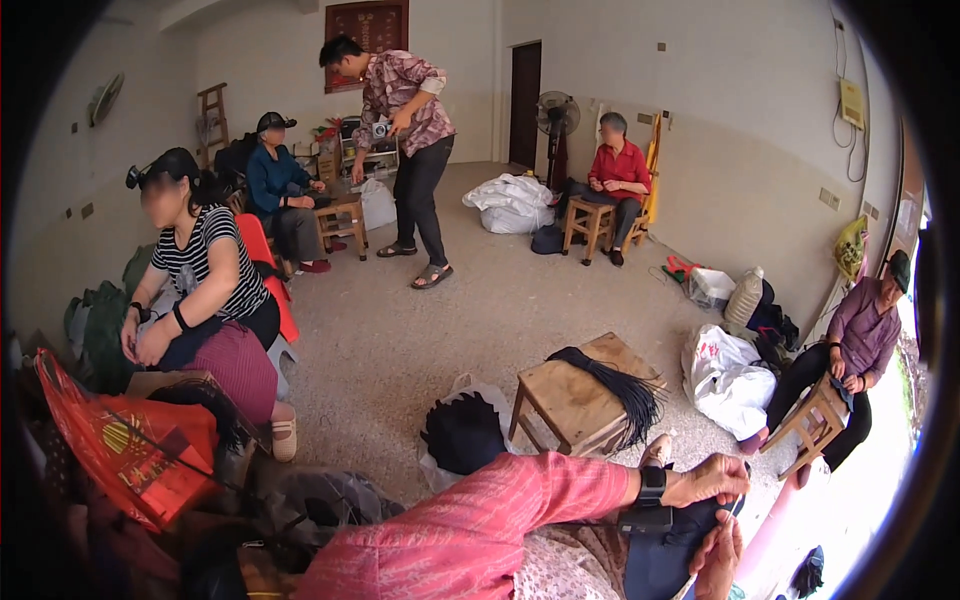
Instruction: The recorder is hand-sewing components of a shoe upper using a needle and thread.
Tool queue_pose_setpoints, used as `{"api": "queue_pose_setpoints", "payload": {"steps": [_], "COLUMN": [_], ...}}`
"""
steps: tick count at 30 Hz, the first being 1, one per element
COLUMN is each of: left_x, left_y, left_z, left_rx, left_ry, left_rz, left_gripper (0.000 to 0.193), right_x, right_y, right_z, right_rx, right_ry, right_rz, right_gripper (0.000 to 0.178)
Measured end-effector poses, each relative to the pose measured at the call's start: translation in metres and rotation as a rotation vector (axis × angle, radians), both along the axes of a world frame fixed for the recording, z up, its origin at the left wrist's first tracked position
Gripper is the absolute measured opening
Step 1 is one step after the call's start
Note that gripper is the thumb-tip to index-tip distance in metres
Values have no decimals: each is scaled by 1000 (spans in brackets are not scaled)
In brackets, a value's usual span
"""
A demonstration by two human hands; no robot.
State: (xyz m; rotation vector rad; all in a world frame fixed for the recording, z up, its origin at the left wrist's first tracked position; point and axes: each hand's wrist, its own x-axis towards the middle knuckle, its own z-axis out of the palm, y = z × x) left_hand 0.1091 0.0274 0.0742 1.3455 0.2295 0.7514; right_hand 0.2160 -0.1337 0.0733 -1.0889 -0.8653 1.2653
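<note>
My left hand (708,481), at the end of a red sleeve with a black band on the wrist, is closed in a pinch at the lower right. Just below it, my right hand (716,562) has its thumb and fingers pressed together. A thin pale strip (737,505) shows between the two hands, at the right fingertips. Dark navy cloth (665,562) lies over my lap and reaches up under both hands. What the left fingertips pinch is too small to make out. A black device (645,520) sits below the left wrist.
A wooden stool (560,395) ahead bears a bundle of black cords (615,385). Beside it stands a plastic bag of dark pieces (463,432). A red bag (150,460) is at the left, a white sack (730,375) at the right. Several people sit around; one stands (415,130).
</note>
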Motion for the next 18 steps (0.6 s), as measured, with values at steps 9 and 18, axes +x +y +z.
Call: {"api": "queue_pose_setpoints", "payload": {"steps": [9, 18], "left_x": [-10, -8], "left_y": [4, 7], "left_z": [10, -2], "left_rx": [75, 72], "left_ry": [58, 33], "left_rz": [-145, -145], "left_gripper": [24, 21], "right_x": [-1, -22], "right_y": [11, 17], "right_z": [7, 18], "right_rx": [111, 46], "right_ry": [-118, -23], "right_rz": [20, -68], "right_gripper": [22, 20]}}
